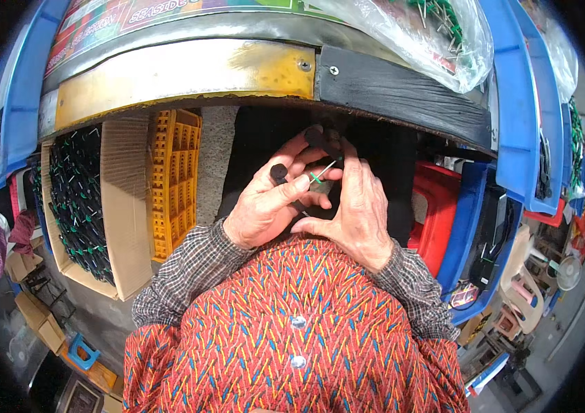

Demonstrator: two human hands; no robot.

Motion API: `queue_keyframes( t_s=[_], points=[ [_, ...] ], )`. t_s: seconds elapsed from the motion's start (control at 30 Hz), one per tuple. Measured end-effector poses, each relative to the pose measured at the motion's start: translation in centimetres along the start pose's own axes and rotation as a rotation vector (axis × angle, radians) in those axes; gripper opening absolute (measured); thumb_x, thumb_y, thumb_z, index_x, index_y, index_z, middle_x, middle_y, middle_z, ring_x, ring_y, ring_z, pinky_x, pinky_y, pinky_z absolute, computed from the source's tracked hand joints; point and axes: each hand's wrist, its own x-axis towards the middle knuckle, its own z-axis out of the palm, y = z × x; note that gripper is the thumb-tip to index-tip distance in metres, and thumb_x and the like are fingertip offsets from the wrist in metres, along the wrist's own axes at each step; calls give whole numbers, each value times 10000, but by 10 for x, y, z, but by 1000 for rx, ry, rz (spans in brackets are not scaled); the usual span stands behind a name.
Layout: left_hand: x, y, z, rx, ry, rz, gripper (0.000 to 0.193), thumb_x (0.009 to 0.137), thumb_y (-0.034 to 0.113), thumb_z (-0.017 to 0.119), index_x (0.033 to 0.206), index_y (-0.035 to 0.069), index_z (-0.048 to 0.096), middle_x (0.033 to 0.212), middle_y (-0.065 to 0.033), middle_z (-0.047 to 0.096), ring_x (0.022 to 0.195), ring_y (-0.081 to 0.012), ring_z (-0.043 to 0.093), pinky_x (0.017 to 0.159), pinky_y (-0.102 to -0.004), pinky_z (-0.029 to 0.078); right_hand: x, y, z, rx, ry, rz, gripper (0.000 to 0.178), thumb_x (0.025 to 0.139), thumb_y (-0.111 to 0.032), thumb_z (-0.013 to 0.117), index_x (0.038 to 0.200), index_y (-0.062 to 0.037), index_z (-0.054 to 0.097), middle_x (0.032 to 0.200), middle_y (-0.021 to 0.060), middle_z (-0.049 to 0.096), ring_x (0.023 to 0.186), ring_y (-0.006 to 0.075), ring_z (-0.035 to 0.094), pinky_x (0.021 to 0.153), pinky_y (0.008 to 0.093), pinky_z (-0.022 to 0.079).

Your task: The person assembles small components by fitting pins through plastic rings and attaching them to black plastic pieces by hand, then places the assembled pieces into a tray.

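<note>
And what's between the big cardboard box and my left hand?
In the head view: a yellow crate, then a grey speckled strip and some dark material before your left hand.

The held black piece (279, 173) looks matt, the box (126, 213) plain cardboard, the crate (175, 182) plastic, the bag (468, 74) glossy film (crinkled), the 2 screws (334, 70) shiny metal.

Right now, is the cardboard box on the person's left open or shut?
Open: no flap covers the cardboard box, and the black pieces with green and white bits inside show from above.
</note>
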Motion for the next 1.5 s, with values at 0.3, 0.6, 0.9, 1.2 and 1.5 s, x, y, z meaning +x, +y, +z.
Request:
queue_keyframes(
  t_s=[0.3, 0.6, 0.9, 1.2, 1.5],
  points=[
    [6, 3, 6, 46, -54, 116, 721, 898, 89, 574, 1481, 79, 149, 1401, -124, 358, 1183, -246, 483, 850, -345, 495, 1, -2, 7, 3, 62, 24, 1032, 538, -248, 845, 1383, -19, 298, 1122, 155, 511, 989, 334, 545, 821, 423, 448],
    [10, 3, 5, 171, 47, 91, 736, 843, 182, 622, 1449, 44, 227, 1323, -134, 430, 1104, -226, 512, 876, -362, 474, 2, 4, 14, 52, 140, 5, 960, 533, -187, 834, 1325, 5, 327, 1001, 187, 514, 931, 362, 534, 756, 451, 432],
    [10, -6, -5, 228, 55, 174, 485, 902, 79, 561, 1352, 36, 385, 1284, -87, 488, 1071, -146, 517, 860, -287, 473, 1, 4, 13, 195, 61, 33, 859, 550, -114, 819, 1269, -3, 361, 1043, 212, 490, 969, 394, 514, 810, 455, 439],
    [10, -10, -4, 222, 118, 189, 409, 922, 152, 586, 1285, 39, 434, 1216, -81, 533, 1050, -132, 526, 893, -280, 453, 0, 3, 15, 242, 49, 11, 765, 586, -86, 799, 1220, 13, 383, 996, 202, 484, 918, 375, 519, 784, 431, 456],
    [10, -9, -1, 233, 136, 236, 354, 921, 174, 602, 1213, 31, 462, 1119, -65, 555, 960, -118, 560, 866, -259, 456, -2, 5, 18, 177, -22, 76, 745, 611, -136, 799, 1227, 16, 408, 995, 157, 503, 859, 275, 538, 756, 373, 479]
  ],
)
